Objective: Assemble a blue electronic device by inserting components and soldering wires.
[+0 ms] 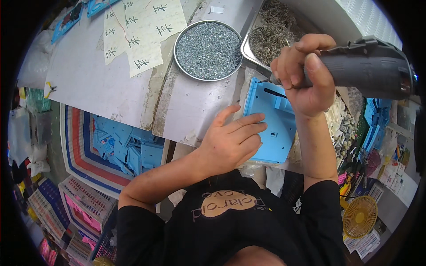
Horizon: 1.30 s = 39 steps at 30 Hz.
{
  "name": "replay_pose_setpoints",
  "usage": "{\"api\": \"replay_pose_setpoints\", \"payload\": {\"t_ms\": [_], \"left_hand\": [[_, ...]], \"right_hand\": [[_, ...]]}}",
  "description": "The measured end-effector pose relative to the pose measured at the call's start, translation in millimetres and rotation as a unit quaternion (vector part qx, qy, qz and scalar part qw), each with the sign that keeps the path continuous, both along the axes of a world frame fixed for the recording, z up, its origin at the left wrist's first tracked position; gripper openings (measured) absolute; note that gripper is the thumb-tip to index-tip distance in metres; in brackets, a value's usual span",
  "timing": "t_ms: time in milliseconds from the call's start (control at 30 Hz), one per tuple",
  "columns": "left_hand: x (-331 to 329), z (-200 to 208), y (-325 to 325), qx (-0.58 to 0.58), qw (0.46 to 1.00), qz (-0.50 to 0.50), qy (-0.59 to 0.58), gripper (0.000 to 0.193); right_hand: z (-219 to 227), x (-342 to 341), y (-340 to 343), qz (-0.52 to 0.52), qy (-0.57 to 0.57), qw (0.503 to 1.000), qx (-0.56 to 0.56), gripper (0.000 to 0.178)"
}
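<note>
A light blue plastic panel (275,133) with slots and small holes lies in front of me at the table's edge. My right hand (306,73) is closed around a dark grey electric screwdriver (359,68), held nearly level. Its thin bit points left and meets the panel's far left corner; whether a screw sits under it is too small to tell. Across the panel's left side lies my left hand (235,139), open, thumb apart from the loosely bent fingers. Just beyond the panel stands a round metal tray (176,53) full of small silvery screws.
Behind my right hand is a metal tray (245,49) of brownish small metal parts. Handwritten paper (137,33) covers part of the table's far left. A striped bag (80,146) at lower left holds blue plastic pieces. A yellow fan (360,216) stands at lower right.
</note>
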<state>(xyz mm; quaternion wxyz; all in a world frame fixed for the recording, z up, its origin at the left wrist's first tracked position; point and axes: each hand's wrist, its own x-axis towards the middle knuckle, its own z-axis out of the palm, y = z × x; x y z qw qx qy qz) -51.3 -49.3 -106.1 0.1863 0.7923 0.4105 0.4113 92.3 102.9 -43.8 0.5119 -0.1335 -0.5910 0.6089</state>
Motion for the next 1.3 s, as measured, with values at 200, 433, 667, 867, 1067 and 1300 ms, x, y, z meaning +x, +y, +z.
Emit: {"api": "replay_pose_setpoints", "payload": {"t_ms": [200,433,667,867,1067,1300], "left_hand": [[1,0,-3,-0.005,1.0,0.013,0.002,0.014],[3,5,-4,-0.01,1.0,0.019,0.014,0.014],[4,0,-5,-0.001,0.999,0.039,0.015,0.012],[7,-1,-6,-0.004,0.999,0.053,0.01,0.009],[5,0,-7,-0.008,0.999,0.047,0.012,0.011],[-1,3,-2,-0.074,0.992,0.022,-0.101,0.015]], "right_hand": [[-9,-9,0,-0.009,0.034,0.999,-0.027,0.015],[-9,-11,-10,-0.054,-0.108,0.993,0.013,0.013],[12,-2,-34,-0.006,-0.055,0.998,-0.022,0.018],[7,0,-34,-0.025,-0.099,0.994,0.025,0.023],[-11,0,-33,-0.058,-0.17,0.978,0.102,0.026],[6,3,-32,-0.006,-0.109,0.992,0.057,0.024]]}}
